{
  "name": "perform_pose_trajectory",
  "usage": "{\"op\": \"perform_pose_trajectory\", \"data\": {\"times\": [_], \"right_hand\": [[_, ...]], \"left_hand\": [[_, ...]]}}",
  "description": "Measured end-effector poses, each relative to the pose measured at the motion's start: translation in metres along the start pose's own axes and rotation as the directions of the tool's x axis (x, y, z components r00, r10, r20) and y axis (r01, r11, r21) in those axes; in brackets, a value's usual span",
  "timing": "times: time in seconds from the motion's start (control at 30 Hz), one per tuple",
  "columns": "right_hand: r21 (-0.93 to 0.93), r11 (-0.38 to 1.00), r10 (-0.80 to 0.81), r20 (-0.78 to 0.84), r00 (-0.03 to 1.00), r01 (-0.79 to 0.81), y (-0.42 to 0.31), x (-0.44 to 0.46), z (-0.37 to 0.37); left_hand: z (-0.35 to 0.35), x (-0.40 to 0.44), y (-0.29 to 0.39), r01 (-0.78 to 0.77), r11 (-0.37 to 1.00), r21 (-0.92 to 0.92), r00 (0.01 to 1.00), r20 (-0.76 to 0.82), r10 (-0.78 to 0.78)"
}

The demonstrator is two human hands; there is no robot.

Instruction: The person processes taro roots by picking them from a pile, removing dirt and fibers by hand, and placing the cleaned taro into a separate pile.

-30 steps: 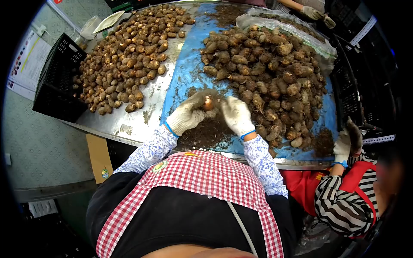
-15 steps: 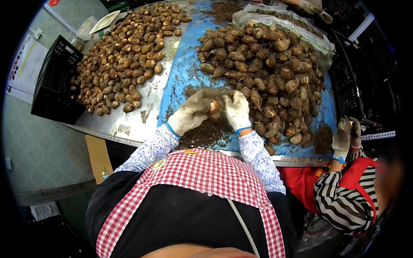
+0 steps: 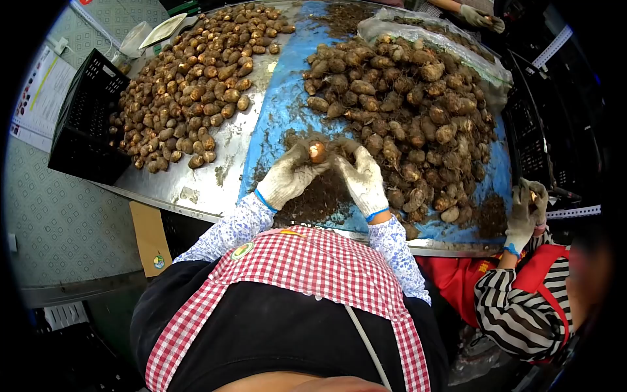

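Farthest to the left of the left hand, a printed sheet [image 3: 40, 98] hangs on the wall. Nearer to that hand, though still well apart from it, a black crate [image 3: 88, 117] tilts at the table's edge. A pile of smoother tubers [image 3: 186, 91] lies against the crate, beyond and to the left of the same hand, with bare metal tabletop [image 3: 228, 144] in between.

The left hand [image 3: 292, 175], in a soiled knit glove, has its fingers curled around one tuber [image 3: 317, 152], its pale end showing just past the fingertips. Under and between both hands, dark soil [image 3: 317, 199] covers part of a blue sheet [image 3: 285, 75].

The right hand [image 3: 360, 175], also gloved, bends its fingers in close beside that tuber; whether it touches or grips anything I cannot tell. Just beyond and to the right of this hand rises a pile of hairy tubers [image 3: 418, 117], clear plastic [image 3: 437, 36] at its far side. Well to the right of it are a co-worker's gloved hands [image 3: 522, 219].
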State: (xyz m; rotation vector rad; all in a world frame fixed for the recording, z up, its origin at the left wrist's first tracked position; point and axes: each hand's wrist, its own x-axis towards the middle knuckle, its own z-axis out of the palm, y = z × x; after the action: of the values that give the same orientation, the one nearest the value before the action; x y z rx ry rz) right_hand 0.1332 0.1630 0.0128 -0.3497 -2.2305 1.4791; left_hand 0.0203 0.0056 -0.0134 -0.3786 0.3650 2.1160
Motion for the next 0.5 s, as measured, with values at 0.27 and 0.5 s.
{"op": "perform_pose_trajectory", "data": {"times": [0.27,0.5], "right_hand": [[0.404,0.914,0.084,-0.098,0.992,-0.037,-0.017,-0.003,0.023],[0.414,0.907,0.150,-0.136,0.979,-0.081,0.050,0.009,0.029]], "left_hand": [[-0.007,-0.004,-0.004,0.006,0.955,0.296,0.973,0.217,-0.073],[0.017,-0.010,0.018,-0.119,0.782,0.612,0.957,0.282,-0.075]]}}
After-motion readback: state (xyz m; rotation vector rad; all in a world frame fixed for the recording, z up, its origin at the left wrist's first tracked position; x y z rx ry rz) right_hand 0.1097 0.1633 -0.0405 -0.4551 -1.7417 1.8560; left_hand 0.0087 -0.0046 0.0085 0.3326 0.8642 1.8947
